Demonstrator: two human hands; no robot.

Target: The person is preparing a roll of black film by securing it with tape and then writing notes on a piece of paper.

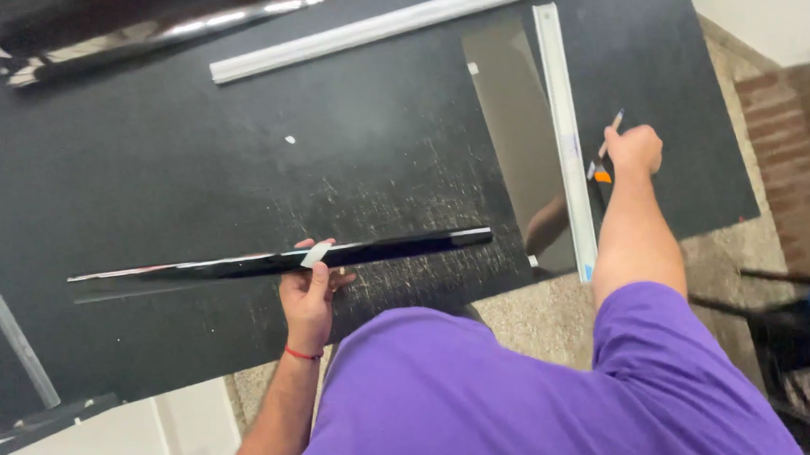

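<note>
I look down from the head camera at a big black worktop (193,164) with many pale scratches on it.

My left hand (308,291) holds a long, thin, shiny black strip (279,260). The fingers are closed around its middle, with the thumb on top. The strip is lifted a little over the worktop and lies flat, running from left to right. A small white piece of tape (316,252) sits on the strip right by the thumb. A thin red band (303,354) goes around that wrist.

My right hand (636,149) is stretched out far to the right. Its fingers are closed around a small cutter (604,160) with an orange part on it. The thin tip sticks up out of the fist. The hand is just beside a long white ruler (567,138).

The ruler lies on the right edge of a dark glossy sheet (520,141). The sheet rests flat on the worktop and shines like a mirror. I can see my arm in it.

A long white bar (387,23) lies slanted near the top of the worktop. A shiny dark roll (142,34) lies in the top left corner. A grey rod (19,349) lies at the left edge.

I wear a purple shirt (522,395). The floor (536,313) under the worktop is speckled tan.
</note>
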